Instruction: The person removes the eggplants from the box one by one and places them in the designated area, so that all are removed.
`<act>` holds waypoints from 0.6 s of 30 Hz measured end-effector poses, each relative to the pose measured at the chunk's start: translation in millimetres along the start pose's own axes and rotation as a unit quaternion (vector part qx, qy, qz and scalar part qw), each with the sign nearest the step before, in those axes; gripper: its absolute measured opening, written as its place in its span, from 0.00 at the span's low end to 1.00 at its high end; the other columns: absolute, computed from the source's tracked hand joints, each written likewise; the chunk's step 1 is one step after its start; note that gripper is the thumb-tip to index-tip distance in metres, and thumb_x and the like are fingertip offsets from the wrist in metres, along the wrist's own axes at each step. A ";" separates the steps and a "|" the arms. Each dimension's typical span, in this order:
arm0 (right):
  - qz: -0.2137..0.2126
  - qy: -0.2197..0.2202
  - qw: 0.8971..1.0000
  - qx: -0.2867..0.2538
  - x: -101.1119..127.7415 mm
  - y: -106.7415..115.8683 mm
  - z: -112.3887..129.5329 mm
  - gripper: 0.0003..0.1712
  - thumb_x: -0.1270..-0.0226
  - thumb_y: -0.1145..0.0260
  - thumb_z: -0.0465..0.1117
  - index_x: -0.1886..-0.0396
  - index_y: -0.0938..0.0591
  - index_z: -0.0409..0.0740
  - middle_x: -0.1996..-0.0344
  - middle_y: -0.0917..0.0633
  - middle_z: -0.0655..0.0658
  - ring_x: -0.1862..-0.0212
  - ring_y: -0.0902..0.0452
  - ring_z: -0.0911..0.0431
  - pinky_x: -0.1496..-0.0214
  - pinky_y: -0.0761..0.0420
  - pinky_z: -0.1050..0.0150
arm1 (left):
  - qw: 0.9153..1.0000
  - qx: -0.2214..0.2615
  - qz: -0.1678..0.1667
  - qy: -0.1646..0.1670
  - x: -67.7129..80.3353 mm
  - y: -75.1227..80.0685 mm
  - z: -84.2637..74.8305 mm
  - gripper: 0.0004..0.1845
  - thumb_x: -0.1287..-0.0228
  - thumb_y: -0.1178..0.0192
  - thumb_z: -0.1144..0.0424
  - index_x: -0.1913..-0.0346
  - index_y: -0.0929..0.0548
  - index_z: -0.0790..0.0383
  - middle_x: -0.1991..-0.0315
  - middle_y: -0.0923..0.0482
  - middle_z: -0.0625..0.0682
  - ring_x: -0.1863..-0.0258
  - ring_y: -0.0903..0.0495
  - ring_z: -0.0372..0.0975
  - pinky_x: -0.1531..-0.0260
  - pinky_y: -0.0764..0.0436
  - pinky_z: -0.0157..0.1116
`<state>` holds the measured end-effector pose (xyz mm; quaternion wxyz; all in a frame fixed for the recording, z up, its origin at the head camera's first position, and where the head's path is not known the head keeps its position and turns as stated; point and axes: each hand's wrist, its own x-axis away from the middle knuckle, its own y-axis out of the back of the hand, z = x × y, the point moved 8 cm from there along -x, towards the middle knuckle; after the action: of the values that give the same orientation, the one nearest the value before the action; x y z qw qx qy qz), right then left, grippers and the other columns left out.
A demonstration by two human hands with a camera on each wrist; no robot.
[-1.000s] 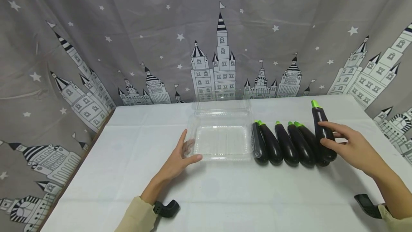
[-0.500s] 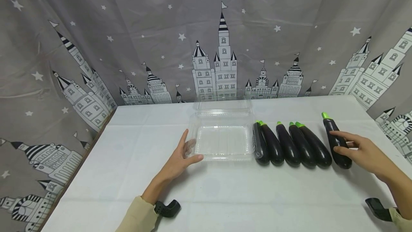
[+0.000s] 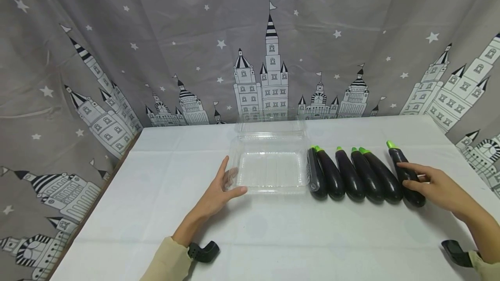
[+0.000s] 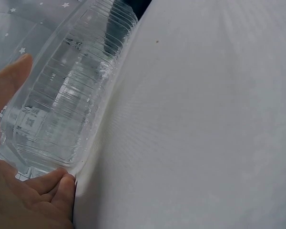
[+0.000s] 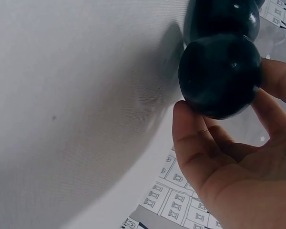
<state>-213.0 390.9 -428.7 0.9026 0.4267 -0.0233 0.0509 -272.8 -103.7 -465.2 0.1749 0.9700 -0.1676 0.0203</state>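
Tabletop [image 3: 273, 233]: white cloth covers it, running from the near edge back to a grey curtain.
Left hand [image 3: 216, 192]: near left of centre, fingers fairly straight, laid against the left end of the clear plastic box [image 3: 269, 170]; thumb at its near corner; the grip is wide, pressing rather than clasping.
Right hand [image 3: 439, 187]: near right, fingers and thumb curled round the eggplant [image 3: 406, 174], so the grip holds it at its rounded lower end.
Eggplant: lying on the tabletop, green cap pointing away, just right of the row.
Row of eggplants [image 3: 353, 174]: five, side by side, right of the box.
Box lid [image 3: 271, 127]: open, behind the tray.
Curtain [image 3: 250, 42]: castles and stars, furthest back.
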 end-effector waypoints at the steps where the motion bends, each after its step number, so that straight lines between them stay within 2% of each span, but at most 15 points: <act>1: 0.001 0.000 1.000 0.000 -0.2 -0.3 -0.3 0.32 0.28 0.38 0.39 0.31 0.34 0.27 0.41 0.31 0.17 0.49 0.26 0.33 0.64 0.23 0.62 | 1.000 0.000 0.000 0.000 0.0 0.0 -0.2 0.59 0.39 0.31 0.53 0.20 0.66 0.48 0.24 0.50 0.63 0.26 0.49 0.57 0.31 0.52 0.60; 8: -0.002 0.005 1.000 -0.014 -2.6 -1.4 -1.0 0.35 0.29 0.36 0.39 0.30 0.37 0.27 0.40 0.33 0.16 0.46 0.28 0.26 0.63 0.23 0.64 | 1.000 0.000 -0.002 0.001 0.3 0.1 -0.2 0.59 0.39 0.30 0.53 0.20 0.66 0.48 0.24 0.50 0.64 0.26 0.48 0.57 0.31 0.51 0.59; 11: -0.003 0.001 1.000 -0.014 -3.2 -1.8 -2.2 0.36 0.29 0.36 0.39 0.29 0.39 0.26 0.42 0.31 0.15 0.45 0.29 0.25 0.59 0.20 0.56 | 1.000 -0.003 -0.003 0.002 0.3 0.1 -0.3 0.59 0.39 0.30 0.53 0.20 0.66 0.48 0.24 0.50 0.64 0.26 0.48 0.57 0.31 0.52 0.60; 15: 0.002 -0.008 1.000 -0.007 -4.2 -3.6 -4.7 0.36 0.27 0.38 0.40 0.30 0.41 0.24 0.44 0.30 0.15 0.45 0.30 0.23 0.53 0.23 0.40 | 1.000 -0.003 -0.004 0.002 0.1 0.2 -0.2 0.59 0.39 0.30 0.53 0.20 0.66 0.49 0.24 0.50 0.64 0.26 0.48 0.57 0.31 0.52 0.60; 18: 0.000 -0.007 1.000 -0.008 -4.9 -3.8 -6.2 0.35 0.26 0.40 0.41 0.30 0.39 0.24 0.43 0.30 0.15 0.45 0.30 0.23 0.52 0.24 0.37 | 1.000 0.000 -0.002 0.001 0.0 0.1 -0.1 0.59 0.39 0.30 0.53 0.20 0.66 0.49 0.24 0.49 0.63 0.26 0.48 0.57 0.31 0.51 0.60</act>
<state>-217.5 393.0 -436.0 0.9056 0.4203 -0.0302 0.0477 -272.8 -103.7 -465.1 0.1752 0.9703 -0.1653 0.0208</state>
